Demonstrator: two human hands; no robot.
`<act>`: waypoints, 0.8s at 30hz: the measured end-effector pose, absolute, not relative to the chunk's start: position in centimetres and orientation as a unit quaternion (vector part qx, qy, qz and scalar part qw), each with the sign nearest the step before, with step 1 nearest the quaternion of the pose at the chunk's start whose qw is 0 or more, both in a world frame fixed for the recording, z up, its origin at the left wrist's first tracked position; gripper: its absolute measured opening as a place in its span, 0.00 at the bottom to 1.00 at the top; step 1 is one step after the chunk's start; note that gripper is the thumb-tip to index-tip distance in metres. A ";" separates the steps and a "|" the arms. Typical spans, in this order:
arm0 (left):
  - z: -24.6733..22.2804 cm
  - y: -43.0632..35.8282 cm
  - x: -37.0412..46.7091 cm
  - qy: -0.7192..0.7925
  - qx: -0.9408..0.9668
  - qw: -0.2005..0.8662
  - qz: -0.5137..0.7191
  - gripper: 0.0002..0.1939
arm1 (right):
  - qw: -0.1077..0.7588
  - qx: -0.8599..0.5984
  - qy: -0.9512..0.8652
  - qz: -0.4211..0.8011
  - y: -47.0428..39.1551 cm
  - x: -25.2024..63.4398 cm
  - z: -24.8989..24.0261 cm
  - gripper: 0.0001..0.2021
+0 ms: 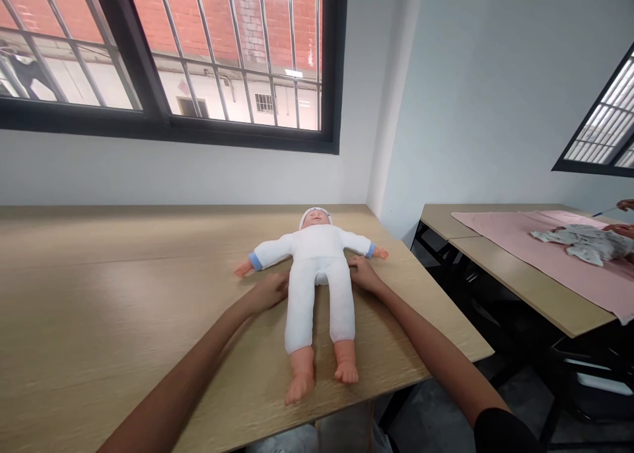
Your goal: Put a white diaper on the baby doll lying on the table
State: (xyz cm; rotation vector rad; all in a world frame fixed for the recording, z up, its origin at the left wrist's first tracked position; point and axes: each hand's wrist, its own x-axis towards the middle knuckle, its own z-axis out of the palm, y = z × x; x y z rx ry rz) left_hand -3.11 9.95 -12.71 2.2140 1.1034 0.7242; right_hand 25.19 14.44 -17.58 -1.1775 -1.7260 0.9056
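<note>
A baby doll (319,251) in a white outfit with blue cuffs and a white cap lies on its back on the wooden table (123,308). Its arms are spread, and its bare feet point toward the table's near edge. My left hand (271,290) rests beside the doll's left-side hip in the picture, its fingertips hidden against the white cloth. On the other side, my right hand (364,273) touches the doll's hip area with its fingers partly bent. What the fingers of either hand grip, if anything, is hidden by the outfit.
To the right stands a second table (559,308) with a pink cloth (520,242) and patterned baby clothes (589,242) on it. Another person's hand (626,205) shows at the far right edge. A wall and barred window rise behind my table.
</note>
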 end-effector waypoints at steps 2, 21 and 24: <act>-12.7 10.5 -3.7 0.458 0.821 0.228 0.254 0.18 | 0.469 -0.477 -0.678 0.304 14.9 25.7 -17.9 0.02; -11.9 9.1 -1.2 0.494 0.680 0.254 0.478 0.22 | 0.589 -0.408 -0.662 0.220 12.0 23.1 -15.1 0.05; -11.7 8.9 -1.1 0.499 0.682 0.250 0.473 0.21 | 0.588 -0.412 -0.658 0.228 12.0 23.0 -15.2 0.04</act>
